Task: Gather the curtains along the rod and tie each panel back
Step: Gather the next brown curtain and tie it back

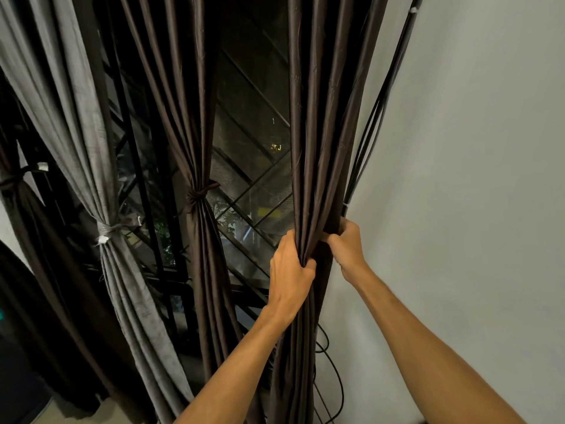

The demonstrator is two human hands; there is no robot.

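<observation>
At roughly 3 o'clock of the view's centre, the untied brown panel (312, 133) hangs bunched. The left hand (290, 270) grips it from 9 o'clock and the right hand (347, 243) from 3 o'clock, with the fingers (344, 224) of both clamped on its folds. Black cables (376, 117) run just beside it against the wall (474, 148). Toward 9 o'clock hang two more panels, the tied brown panel (198, 117) and the grey panel (76, 133), each cinched at its waist.

- brown curtain panel (312, 148): qty 3
- grey curtain panel (76, 133): qty 1
- tie-back (198, 195): qty 3
- hands: qty 2, left hand (290, 270) and right hand (348, 243)
</observation>
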